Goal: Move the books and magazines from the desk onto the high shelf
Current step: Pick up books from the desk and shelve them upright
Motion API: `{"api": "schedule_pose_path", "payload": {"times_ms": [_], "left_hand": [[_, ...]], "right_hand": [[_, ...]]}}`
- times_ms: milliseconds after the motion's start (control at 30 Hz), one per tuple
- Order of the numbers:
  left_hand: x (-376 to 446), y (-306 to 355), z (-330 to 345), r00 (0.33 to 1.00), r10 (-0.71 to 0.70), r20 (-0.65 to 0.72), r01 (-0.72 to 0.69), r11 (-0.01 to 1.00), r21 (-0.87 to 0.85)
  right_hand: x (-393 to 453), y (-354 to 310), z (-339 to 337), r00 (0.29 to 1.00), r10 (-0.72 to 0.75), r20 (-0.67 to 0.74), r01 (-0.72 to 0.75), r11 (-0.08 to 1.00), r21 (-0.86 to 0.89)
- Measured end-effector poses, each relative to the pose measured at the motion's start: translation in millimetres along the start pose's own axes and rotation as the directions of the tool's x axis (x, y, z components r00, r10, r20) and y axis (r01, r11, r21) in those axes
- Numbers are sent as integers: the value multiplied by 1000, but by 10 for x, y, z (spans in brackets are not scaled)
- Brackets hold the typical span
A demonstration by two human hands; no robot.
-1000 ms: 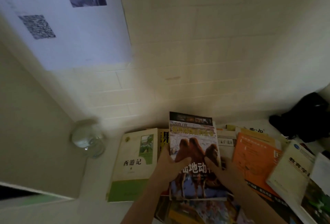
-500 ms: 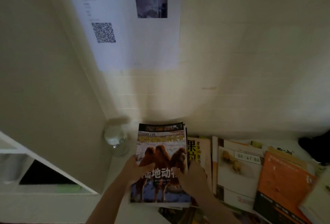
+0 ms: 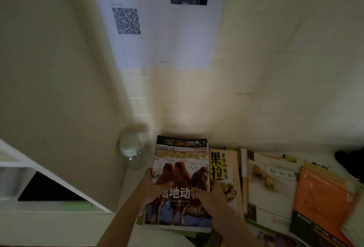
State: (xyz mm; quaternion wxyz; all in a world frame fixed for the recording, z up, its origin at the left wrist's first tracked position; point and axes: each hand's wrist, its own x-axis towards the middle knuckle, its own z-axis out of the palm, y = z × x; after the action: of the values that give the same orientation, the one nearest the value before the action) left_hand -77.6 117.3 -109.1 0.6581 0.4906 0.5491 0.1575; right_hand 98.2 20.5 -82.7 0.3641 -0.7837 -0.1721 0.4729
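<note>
At the far left, a white shelf unit (image 3: 59,185) shows a dark opening, and its tall side panel (image 3: 59,89) rises toward the wall. Just right of the panel a clear glass globe (image 3: 132,149) sits on the desk (image 3: 130,185), against the tiled wall, below a printed sheet (image 3: 163,30) bearing a QR code and a small photo. Next comes the camel book (image 3: 181,179), a glossy animal encyclopedia with camels on its cover, tilted up and lying on top of other books. The left hand (image 3: 151,189) grips its left edge, thumb laid across the cover and the other fingers curled under the book out of sight; the bare forearm runs down toward the bottom edge. The right hand (image 3: 211,197) holds the lower right side of the same book, thumb on the cover and the other fingers hidden behind it, its forearm angling down and to the right. Just beside that hand lies a yellow food book (image 3: 224,170), then a white and orange book (image 3: 271,183), then an orange book (image 3: 323,201) overlapping it, all spread flat on the desk. A dark object (image 3: 350,160) sits at the far right edge.
</note>
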Motion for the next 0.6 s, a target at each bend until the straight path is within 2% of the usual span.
{"api": "schedule_pose_path", "payload": {"times_ms": [100,200,267,333,433,533,600], "left_hand": [[-110,38,22,996,52,-69,-47,996,73],[-313,95,79,967,220,-128,-194,963,189],[-451,175,150,928,324,-182,-285,935,210],[-584,314,266,891,404,-206,-375,912,165],[-604,472,440,870,459,-180,-481,870,-106],[-490,651,585,865,488,-115,-499,859,-116],[-299,627,674,898,439,-31,-439,893,-98]], "right_hand": [[-41,48,-24,999,-27,20,26,999,31],[-102,88,-105,995,-66,79,59,995,85],[-184,52,-257,984,-162,71,157,985,64],[-248,-31,-486,938,-345,36,345,938,23],[-372,-255,-844,870,-492,33,491,870,36],[-432,-406,-1104,773,-634,6,633,773,48],[-313,-285,-1199,770,-638,31,638,769,-18]]}}
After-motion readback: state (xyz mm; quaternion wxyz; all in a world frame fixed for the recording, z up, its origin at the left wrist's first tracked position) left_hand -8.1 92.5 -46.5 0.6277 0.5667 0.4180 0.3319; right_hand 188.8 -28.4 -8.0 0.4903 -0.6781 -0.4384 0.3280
